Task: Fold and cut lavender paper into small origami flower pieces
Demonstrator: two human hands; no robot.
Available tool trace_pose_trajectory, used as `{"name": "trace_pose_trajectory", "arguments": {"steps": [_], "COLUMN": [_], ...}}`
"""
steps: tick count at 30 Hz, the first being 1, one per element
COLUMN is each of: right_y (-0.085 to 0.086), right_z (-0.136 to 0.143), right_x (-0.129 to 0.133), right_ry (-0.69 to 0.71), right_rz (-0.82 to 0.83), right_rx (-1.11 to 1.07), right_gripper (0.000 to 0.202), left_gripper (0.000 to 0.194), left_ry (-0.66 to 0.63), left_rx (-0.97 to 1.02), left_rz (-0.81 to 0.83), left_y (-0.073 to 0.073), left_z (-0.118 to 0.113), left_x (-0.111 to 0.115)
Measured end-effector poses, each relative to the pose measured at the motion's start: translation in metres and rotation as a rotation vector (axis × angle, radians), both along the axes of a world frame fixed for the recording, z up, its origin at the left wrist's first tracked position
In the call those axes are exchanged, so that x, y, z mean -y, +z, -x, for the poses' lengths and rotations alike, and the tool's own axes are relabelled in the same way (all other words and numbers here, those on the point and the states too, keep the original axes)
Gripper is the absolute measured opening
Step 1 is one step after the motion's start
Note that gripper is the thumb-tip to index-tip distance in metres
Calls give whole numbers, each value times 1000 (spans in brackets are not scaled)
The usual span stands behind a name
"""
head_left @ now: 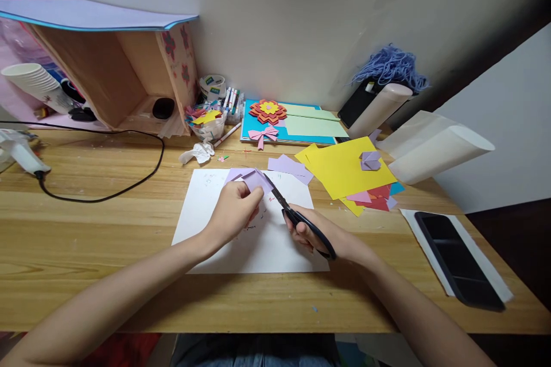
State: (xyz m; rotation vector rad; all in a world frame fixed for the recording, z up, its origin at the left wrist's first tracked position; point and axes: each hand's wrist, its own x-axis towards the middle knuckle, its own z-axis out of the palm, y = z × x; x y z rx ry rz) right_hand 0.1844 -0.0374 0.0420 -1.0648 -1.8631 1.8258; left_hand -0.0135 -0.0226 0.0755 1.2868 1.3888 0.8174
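My left hand is closed on a folded piece of purple paper, which sticks out above my fingers. In my right hand is a pair of black scissors, my fingers around the handles. The blades point up and left, with their tips beside the right edge of the purple paper. Both hands are over a white sheet with small coloured marks. More purple paper lies just behind the sheet's top edge.
Yellow paper with a small purple folded piece lies back right. A phone rests at the right. Behind are a flower-decorated blue board and a cup of scraps. A glue gun and its black cable are left.
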Motion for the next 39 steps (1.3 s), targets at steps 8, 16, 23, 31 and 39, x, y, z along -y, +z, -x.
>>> {"name": "trace_pose_trajectory", "arguments": {"steps": [8,16,23,31,39], "right_y": [0,-9,-5,-1,-2], "right_z": [0,1,5,7,6], "right_x": [-1,-2,-1,-1,-1], "right_ry": [-2,11,18,9,-9], "right_rz": [52,43,26,27,35], "right_rx": [-23,-86,-75,-55,-56], "right_gripper": [53,57,65,66,64], "left_gripper": [35,37,36,35,35], "left_ry": [-15,-34,-21,-22,-23], "left_rx": [0,-32,-35,-43,-34], "left_rz": [27,20,32,31,25], "left_y": [1,2,1,0,-1], "left_z": [0,2,1,2,2], "left_x": [-2,-2,-2,-3,-4]}}
